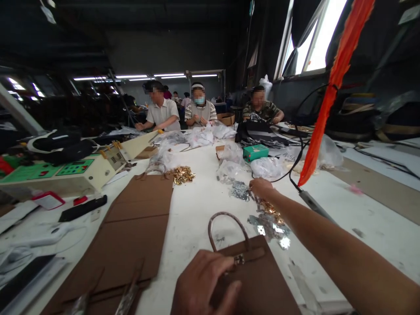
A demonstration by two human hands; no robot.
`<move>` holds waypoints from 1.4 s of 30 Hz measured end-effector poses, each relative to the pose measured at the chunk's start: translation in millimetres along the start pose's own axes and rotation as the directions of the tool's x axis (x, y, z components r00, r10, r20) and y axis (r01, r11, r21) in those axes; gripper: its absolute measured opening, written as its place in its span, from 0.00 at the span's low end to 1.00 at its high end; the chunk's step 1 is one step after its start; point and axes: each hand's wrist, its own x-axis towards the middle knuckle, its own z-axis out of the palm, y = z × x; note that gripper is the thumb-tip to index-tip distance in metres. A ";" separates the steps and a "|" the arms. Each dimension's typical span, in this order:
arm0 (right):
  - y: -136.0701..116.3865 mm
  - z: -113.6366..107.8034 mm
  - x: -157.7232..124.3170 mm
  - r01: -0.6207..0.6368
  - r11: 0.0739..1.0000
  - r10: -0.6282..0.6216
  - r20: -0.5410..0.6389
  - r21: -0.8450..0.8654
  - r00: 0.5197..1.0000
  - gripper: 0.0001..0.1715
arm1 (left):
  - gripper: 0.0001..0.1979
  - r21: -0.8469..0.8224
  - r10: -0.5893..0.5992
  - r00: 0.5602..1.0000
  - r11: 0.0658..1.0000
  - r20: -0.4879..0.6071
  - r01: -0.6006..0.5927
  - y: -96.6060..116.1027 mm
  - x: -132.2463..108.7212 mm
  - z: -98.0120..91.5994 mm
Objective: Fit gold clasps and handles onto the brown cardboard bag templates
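Note:
My left hand (205, 278) grips a brown handbag piece (259, 275) at the near middle of the table. Its forefinger lies along a strap beside a small metal clasp (239, 260), and the thumb presses on the brown surface. A rolled handle (226, 214) arches up from the top edge. Farther off, my right hand (261, 187) is at a heap of small silver metal pieces (240, 191), its fingers bent together and their tips partly hidden. Under the right forearm lie gold metal pieces (272, 211) and flat silver plates (267, 224).
Brown handbag panels (134, 218) with handles are stacked at left, near a gold hardware heap (183, 175). A cream machine (88, 175) stands beyond. A green box (256, 152) and plastic bags sit ahead. An orange cloth strip (328, 105) hangs at right. Several people sit across the table.

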 end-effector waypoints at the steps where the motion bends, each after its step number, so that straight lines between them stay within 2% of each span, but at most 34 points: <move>1: 1.0 -0.7 -0.4 -0.008 1.000 0.009 -0.021 0.010 1.000 0.12 | 0.16 -0.017 -0.009 0.997 1.000 0.083 0.011 0.6 6.0 3.5; 3: 2.3 -4.2 -5.4 -0.015 0.999 0.019 -0.087 0.050 0.996 0.11 | 0.17 0.013 -0.104 0.966 0.995 0.235 0.104 -2.5 17.2 15.7; 5: 1.7 -10.5 -17.1 -0.002 0.994 0.019 -0.151 0.111 0.988 0.13 | 0.18 0.109 -0.223 0.896 0.974 0.384 0.196 -8.8 26.4 30.7; 7: -1.9 -17.1 -38.7 0.036 0.982 -0.002 -0.183 0.185 0.983 0.15 | 0.16 0.201 -0.270 0.822 0.961 0.501 0.192 -15.4 33.2 43.7; 9: -8.7 -20.0 -73.2 0.103 0.959 -0.055 -0.182 0.263 0.982 0.16 | 0.10 0.270 -0.277 0.777 0.952 0.565 0.143 -20.8 37.0 52.6; 11: -17.5 -15.4 -120.0 0.182 0.904 -0.132 -0.152 0.388 0.979 0.18 | 0.05 0.312 -0.281 0.759 0.944 0.588 0.107 -24.8 37.0 58.7; 13: -26.7 -3.1 -172.7 0.227 0.741 -0.202 -0.113 0.632 0.973 0.16 | 0.05 0.332 -0.291 0.749 0.938 0.595 0.101 -28.4 33.7 64.2; 14: -31.0 5.1 -198.1 0.232 0.697 -0.230 -0.095 0.679 0.968 0.14 | 0.05 0.335 -0.295 0.749 0.937 0.593 0.104 -30.3 31.3 67.2; 15: -35.0 13.6 -221.0 0.234 0.692 -0.250 -0.078 0.683 0.965 0.12 | 0.05 0.335 -0.298 0.754 0.936 0.586 0.110 -32.2 28.8 70.4; 17: -42.0 29.1 -256.0 0.261 0.749 -0.293 -0.048 0.609 0.955 0.10 | 0.05 0.341 -0.311 0.768 0.931 0.560 0.128 -36.2 25.0 76.4; 19: -47.6 39.0 -274.8 0.291 0.818 -0.319 -0.029 0.496 0.947 0.10 | 0.05 0.346 -0.352 0.761 0.921 0.545 0.178 -39.6 24.3 80.6; 22: -53.7 42.6 -281.5 0.302 0.870 -0.328 -0.002 0.389 0.945 0.06 | 0.06 0.244 -0.432 0.725 0.902 0.537 0.357 -41.9 29.1 82.5; 24: -57.3 42.5 -280.0 0.310 0.874 -0.336 0.003 0.373 0.942 0.06 | 0.08 0.062 -0.440 0.735 0.875 0.516 0.481 -40.3 34.4 82.1; 26: -61.6 44.8 -278.0 0.339 0.863 -0.358 -0.020 0.374 0.934 0.08 | 0.10 -0.125 -0.425 0.760 0.830 0.492 0.544 -35.4 39.8 82.6; 29: -70.3 56.6 -274.1 0.358 0.862 -0.359 -0.066 0.359 0.931 0.17 | 0.12 -0.244 -0.381 0.799 0.812 0.465 0.530 -23.1 47.9 87.5; 32: -79.2 75.3 -266.2 0.290 0.882 -0.272 -0.101 0.372 0.957 0.29 | 0.13 -0.278 -0.315 0.833 0.838 0.455 0.469 -10.6 55.6 95.7; 35: -82.5 88.2 -256.6 0.178 0.891 -0.137 -0.125 0.417 0.983 0.28 | 0.15 -0.319 -0.269 0.819 0.824 0.506 0.468 -6.2 60.1 100.9; 38: -78.4 83.9 -251.9 0.234 0.847 -0.197 -0.127 0.478 0.972 0.28 | 0.22 -0.379 -0.290 0.796 0.759 0.531 0.529 -13.1 57.9 100.7; 40: -74.9 73.4 -251.5 0.257 0.807 -0.259 -0.073 0.532 0.963 0.31 | 0.25 -0.413 -0.333 0.791 0.712 0.513 0.567 -21.8 53.2 99.2; 42: -73.8 62.3 -251.1 0.219 0.805 -0.262 -0.002 0.552 0.965 0.28 | 0.24 -0.451 -0.356 0.783 0.665 0.510 0.596 -30.4 47.5 98.1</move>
